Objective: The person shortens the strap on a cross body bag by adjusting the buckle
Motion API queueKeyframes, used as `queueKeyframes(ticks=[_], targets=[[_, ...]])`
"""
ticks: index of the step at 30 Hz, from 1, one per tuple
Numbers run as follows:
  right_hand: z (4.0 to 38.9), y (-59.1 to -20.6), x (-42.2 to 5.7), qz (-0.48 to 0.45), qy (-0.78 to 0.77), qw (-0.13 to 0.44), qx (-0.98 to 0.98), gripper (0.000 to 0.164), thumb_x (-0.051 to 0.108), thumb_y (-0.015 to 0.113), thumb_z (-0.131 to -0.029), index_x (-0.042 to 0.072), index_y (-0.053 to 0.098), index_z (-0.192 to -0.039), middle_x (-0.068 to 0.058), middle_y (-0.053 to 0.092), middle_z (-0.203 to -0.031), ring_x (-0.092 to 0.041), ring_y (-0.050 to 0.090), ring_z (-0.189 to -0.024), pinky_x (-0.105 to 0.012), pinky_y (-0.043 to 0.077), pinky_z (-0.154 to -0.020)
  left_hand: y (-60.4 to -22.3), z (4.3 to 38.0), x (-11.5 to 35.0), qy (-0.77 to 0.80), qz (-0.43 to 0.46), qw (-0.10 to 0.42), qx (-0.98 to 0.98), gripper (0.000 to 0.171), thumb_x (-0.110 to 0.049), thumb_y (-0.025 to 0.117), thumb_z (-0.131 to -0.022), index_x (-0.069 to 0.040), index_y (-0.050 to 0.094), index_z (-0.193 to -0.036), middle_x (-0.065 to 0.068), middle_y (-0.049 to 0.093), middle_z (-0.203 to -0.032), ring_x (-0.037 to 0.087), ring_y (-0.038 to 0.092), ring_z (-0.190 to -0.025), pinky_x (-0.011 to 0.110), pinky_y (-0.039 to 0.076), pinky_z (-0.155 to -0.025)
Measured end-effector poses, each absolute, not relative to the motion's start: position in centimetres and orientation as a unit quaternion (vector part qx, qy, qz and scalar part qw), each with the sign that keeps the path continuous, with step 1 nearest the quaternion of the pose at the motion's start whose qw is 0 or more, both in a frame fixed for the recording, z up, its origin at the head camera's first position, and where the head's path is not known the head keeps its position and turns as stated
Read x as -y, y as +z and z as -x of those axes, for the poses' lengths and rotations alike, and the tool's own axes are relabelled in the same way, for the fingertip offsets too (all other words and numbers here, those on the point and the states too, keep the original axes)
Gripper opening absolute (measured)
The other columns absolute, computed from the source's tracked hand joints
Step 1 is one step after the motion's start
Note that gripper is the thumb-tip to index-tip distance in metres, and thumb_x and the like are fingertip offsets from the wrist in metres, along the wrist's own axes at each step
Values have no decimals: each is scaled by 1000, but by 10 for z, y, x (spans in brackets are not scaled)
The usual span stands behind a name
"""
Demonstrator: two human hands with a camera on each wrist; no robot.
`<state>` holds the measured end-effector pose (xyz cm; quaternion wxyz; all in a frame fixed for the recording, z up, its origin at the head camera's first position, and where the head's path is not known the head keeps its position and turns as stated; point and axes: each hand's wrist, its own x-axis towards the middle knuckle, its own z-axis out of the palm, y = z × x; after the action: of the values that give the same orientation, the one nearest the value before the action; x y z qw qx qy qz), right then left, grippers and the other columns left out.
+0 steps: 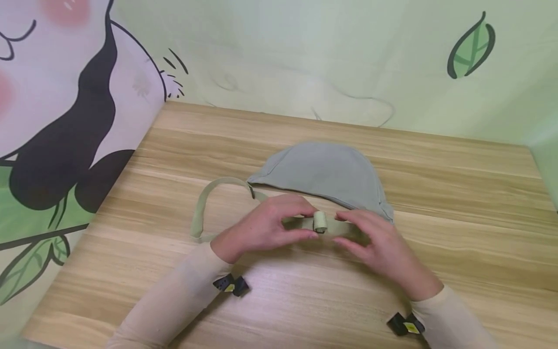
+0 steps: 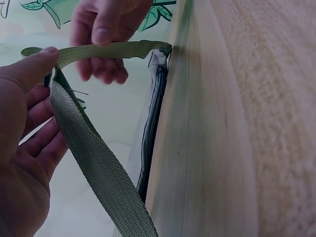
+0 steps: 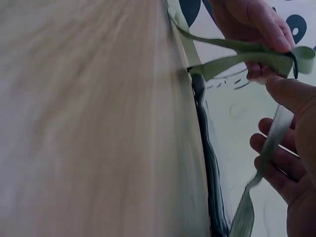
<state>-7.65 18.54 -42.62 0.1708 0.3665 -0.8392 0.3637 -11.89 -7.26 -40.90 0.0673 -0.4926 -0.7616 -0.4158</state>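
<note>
A grey half-moon waist bag (image 1: 322, 169) lies on the table with its dark zipper (image 2: 155, 123) along the near edge. A pale green webbing strap (image 1: 199, 213) runs from its ends and loops out to the left. My left hand (image 1: 266, 223) pinches the strap beside a dark slider buckle (image 3: 295, 64), where the webbing forms a small rolled loop (image 1: 320, 220). To the right of the buckle, my right hand (image 1: 379, 242) stands around the strap, thumb and fingers spread apart. The right fingers look blurred in the left wrist view.
The wood-grain table (image 1: 174, 145) extends all round the bag. Behind it rises a pale green printed wall sheet (image 1: 279, 58), with a cartoon panel (image 1: 96, 97) at the left. Dark wrist devices (image 1: 231, 285) sit on both sleeves.
</note>
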Motion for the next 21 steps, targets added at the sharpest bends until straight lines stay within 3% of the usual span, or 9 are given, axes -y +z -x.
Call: queueKeyframes(ticks=[12, 17, 21], targets=[[77, -430, -197, -375, 335, 180, 845, 40, 18, 77, -79, 5, 66, -115, -5, 69, -106, -21, 64, -97, -15, 44, -96, -410, 119, 77, -430, 478, 62, 763, 31, -28, 77, -80, -15, 68, -107, -8, 66, -104, 4, 59, -96, 19, 48, -88], [77, -431, -195, -385, 333, 205, 836, 39, 36, 63, -91, 5, 66, -114, -6, 70, -104, -21, 66, -94, -22, 50, -90, -410, 119, 77, -432, 474, 62, 765, 30, -21, 79, -79, -16, 68, -106, -9, 66, -103, 4, 60, -97, 19, 48, -89], [76, -431, -193, -386, 338, 214, 831, 42, 41, 57, -94, 6, 67, -115, -6, 70, -105, -21, 66, -94, -22, 49, -91, -409, 119, 78, -438, 472, 61, 762, 28, -21, 78, -80, -16, 68, -105, -10, 66, -103, 4, 59, -96, 20, 48, -87]])
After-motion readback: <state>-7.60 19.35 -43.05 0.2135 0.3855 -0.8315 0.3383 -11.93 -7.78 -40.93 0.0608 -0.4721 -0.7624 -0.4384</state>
